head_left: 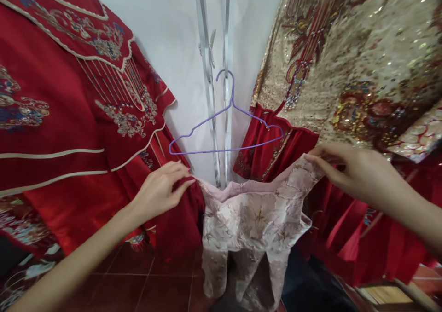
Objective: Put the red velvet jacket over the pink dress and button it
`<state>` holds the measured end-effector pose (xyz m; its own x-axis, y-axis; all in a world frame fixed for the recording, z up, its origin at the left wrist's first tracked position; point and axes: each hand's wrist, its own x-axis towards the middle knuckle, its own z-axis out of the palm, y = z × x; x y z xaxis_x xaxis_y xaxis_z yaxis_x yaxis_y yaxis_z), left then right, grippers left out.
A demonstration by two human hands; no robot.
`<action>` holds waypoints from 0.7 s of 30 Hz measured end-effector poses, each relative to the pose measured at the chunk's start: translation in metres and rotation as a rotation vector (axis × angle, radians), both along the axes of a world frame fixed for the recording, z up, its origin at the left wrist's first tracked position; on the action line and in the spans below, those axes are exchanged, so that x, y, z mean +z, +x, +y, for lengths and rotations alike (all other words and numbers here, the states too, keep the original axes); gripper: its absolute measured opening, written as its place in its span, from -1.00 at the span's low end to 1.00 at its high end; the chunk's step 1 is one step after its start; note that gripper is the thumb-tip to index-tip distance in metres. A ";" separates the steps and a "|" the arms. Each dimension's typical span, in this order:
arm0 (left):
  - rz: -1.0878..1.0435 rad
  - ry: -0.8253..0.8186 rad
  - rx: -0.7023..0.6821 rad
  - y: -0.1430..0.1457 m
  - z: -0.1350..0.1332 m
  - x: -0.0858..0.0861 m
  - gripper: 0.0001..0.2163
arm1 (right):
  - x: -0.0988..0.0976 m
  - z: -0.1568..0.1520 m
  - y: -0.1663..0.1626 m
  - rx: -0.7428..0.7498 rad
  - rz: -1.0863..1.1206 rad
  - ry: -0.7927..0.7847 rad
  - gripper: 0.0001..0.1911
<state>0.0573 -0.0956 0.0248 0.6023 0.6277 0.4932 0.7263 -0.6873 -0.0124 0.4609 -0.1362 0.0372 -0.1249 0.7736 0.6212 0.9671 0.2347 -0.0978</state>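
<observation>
A pale pink bodice [253,215] with a floral pattern and strips of fabric dangling below hangs between my two hands. My left hand [164,187] is closed in a pinch at its left upper corner, where dark red cloth [181,217] also hangs down. Whether that cloth is joined to the bodice, I cannot tell. At the other upper corner, my right hand [345,164] pinches the shoulder between thumb and fingers. Just above and behind the bodice, a bare purple hanger [226,112] hangs by its hook at a white metal post.
Red embroidered garments [79,91] hang on the left, a gold sequined garment [348,68] over red skirts on the right. White metal posts [206,49] stand against the pale wall. Below are dark red floor tiles [127,286], with white cables [24,280] at lower left.
</observation>
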 end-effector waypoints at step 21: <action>-0.056 -0.441 -0.425 0.062 0.120 -0.012 -0.73 | 0.030 0.004 0.032 -0.118 -0.096 0.398 -0.73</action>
